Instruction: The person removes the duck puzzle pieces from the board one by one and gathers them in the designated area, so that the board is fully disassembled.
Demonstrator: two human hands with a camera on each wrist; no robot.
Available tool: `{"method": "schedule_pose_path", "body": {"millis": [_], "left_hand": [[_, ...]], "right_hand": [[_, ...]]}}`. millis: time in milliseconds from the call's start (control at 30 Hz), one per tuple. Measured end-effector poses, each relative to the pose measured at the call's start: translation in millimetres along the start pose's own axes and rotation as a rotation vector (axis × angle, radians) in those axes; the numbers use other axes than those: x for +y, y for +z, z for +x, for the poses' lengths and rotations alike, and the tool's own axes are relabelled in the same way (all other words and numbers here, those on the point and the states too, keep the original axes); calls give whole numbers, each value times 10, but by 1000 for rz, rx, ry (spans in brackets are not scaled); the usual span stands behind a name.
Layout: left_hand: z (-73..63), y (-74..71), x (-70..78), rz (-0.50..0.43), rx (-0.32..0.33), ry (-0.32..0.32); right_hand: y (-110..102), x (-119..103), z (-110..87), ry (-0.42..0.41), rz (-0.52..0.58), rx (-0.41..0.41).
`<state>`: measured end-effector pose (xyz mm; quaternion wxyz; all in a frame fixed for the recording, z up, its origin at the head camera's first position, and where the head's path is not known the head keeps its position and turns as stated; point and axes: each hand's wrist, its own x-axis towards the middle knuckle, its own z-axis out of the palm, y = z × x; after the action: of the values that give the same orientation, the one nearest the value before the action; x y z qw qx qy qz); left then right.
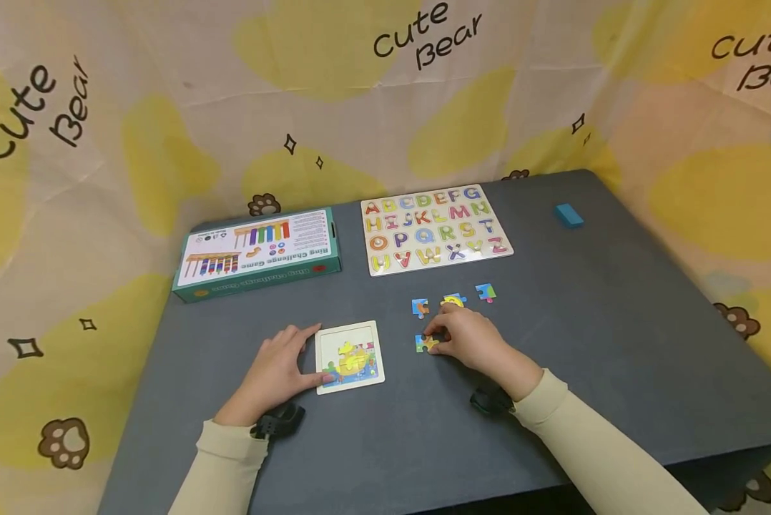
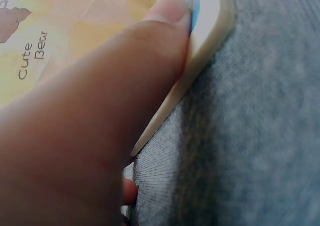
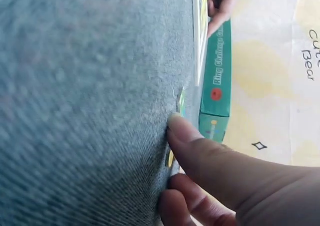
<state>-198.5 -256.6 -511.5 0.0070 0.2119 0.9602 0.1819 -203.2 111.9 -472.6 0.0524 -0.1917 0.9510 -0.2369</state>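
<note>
Currently, the right hand [image 1: 468, 337] pinches a piece [image 1: 420, 344] on the worktop [image 1: 398, 436], right of the board [image 1: 332, 345]. The left hand [image 1: 276, 368], nearer the board, rests spread wide against the board's left side.

Cream "Cute Bear" cloth [image 1: 360, 114], yellow patches [image 1: 464, 120], behind grey table [image 1: 591, 322].

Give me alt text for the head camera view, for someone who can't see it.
A person's right hand pinches a jigsaw piece at a dark gray table, while the left hand rests on the left edge of a partly filled puzzle tray. Three loose pieces lie nearby; beyond are an alphabet board, a Ring Challenge Game box and a blue block.
</note>
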Motion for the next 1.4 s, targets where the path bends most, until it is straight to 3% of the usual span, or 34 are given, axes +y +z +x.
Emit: {"method": "schedule_pose_path", "body": {"millis": [433, 600, 767, 900, 1067, 1400], "left_hand": [[-3, -23, 2, -9, -8, -7], [-13, -72, 10, -10, -15, -20], [-14, -76, 25, -15, -20, -23], [-25, -50, 45, -25, -18, -18], [-46, -22, 64, -39, -26, -15], [-39, -30, 35, -12, -8, -3]], "right_hand": [[-34, -85, 33, -66, -43, 49], [13, -414, 192, -202, 17, 60], [232, -824, 430, -306, 45, -36], [438, -987, 535, -300, -38, -99], [551, -1034, 549, -288, -88, -96], [579, -990, 591, -273, 59, -95]]}}
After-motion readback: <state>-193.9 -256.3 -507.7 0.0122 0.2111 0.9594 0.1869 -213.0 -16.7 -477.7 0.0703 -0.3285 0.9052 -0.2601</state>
